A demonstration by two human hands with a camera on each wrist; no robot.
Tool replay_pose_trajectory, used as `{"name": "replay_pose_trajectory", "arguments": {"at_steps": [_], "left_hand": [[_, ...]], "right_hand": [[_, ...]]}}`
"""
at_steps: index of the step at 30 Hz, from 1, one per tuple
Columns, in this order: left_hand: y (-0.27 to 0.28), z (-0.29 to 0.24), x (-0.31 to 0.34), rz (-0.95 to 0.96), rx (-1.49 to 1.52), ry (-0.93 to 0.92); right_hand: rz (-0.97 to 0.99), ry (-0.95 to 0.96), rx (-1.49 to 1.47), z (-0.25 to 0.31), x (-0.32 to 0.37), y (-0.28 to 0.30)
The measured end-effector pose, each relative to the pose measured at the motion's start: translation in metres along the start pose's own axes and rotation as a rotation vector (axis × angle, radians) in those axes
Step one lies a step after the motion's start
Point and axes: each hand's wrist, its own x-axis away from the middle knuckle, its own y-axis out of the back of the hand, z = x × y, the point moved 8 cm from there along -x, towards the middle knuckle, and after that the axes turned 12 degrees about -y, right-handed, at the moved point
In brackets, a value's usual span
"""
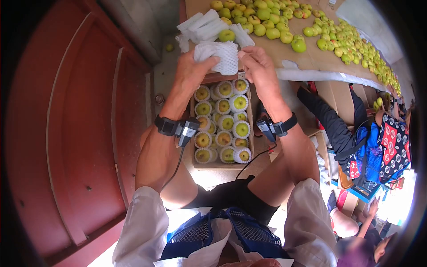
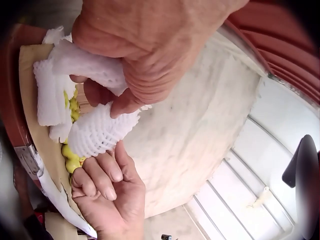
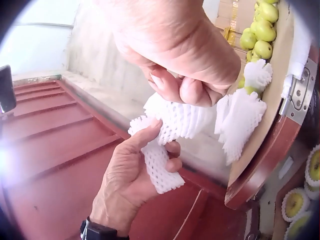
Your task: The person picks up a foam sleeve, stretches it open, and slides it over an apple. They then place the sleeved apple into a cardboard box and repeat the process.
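Note:
My left hand (image 1: 193,69) grips white foam fruit nets, with its thumb pressed on one spread-out foam net (image 1: 229,58). At that net's right edge, my right hand (image 1: 260,66) pinches the rim with curled fingers. In the left wrist view, the net (image 2: 102,131) stretches between both hands, and a second rolled net (image 2: 87,62) sits in the left hand. The right wrist view shows a folded net (image 3: 161,167) hanging below the left thumb. Just beyond the hands, a green apple (image 1: 227,35) lies among more flat foam nets (image 1: 207,26) on the table.
Below the hands stands a cardboard box (image 1: 192,153) of net-wrapped apples (image 1: 225,122). Many loose apples (image 1: 267,22) cover the cardboard-topped table (image 1: 284,53). A red door (image 1: 89,133) is at left. Bags (image 1: 382,147) and another person (image 1: 364,244) are at right.

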Motion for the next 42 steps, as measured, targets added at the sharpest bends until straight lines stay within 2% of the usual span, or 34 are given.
{"name": "replay_pose_trajectory", "arguments": {"at_steps": [3,6,9,12,14,17,21,24,27,30,33,35,38,39,42], "left_hand": [[0.001,0.000,0.000,-0.024,-0.034,0.033],[-0.003,-0.002,0.001,-0.009,-0.070,0.081],[-0.008,0.007,0.002,0.011,-0.051,0.078],[-0.008,0.017,0.004,0.002,0.000,0.053],[-0.007,0.015,0.004,-0.007,-0.040,0.068],[-0.001,0.032,0.000,-0.060,0.056,0.055],[0.006,0.027,0.000,-0.066,-0.051,0.029],[0.004,0.022,0.000,-0.073,-0.054,0.004],[0.000,0.016,0.004,-0.059,-0.069,-0.021],[-0.003,0.019,0.005,-0.039,-0.094,-0.018],[-0.008,0.022,0.007,0.022,-0.138,-0.038],[-0.011,0.016,0.009,0.089,-0.239,-0.068],[-0.012,0.002,0.013,0.091,-0.331,-0.182],[-0.014,-0.010,0.014,0.098,-0.366,-0.261],[-0.021,-0.039,0.022,0.121,-0.473,-0.484]], "right_hand": [[-0.220,0.307,0.412,0.020,0.011,-0.007],[-0.245,0.331,0.575,0.020,0.017,-0.016],[-0.326,0.462,0.604,0.017,0.014,-0.012],[-0.275,0.340,0.498,0.007,0.007,-0.004],[-0.214,0.222,0.337,-0.006,-0.006,0.002],[-0.081,0.028,0.011,-0.010,-0.006,0.005],[0.054,-0.197,-0.330,-0.022,-0.009,0.005],[0.127,-0.344,-0.430,-0.039,-0.016,0.004],[0.142,-0.293,-0.343,-0.037,-0.013,0.000],[0.054,-0.034,0.102,-0.008,0.004,-0.004],[-0.039,0.081,0.410,-0.004,0.001,-0.002],[-0.028,0.010,0.300,-0.009,-0.001,0.000],[-0.064,-0.109,0.128,-0.014,0.002,0.005],[-0.085,-0.148,0.067,-0.015,0.004,0.007],[-0.036,-0.104,-0.164,-0.013,0.005,0.008]]}}
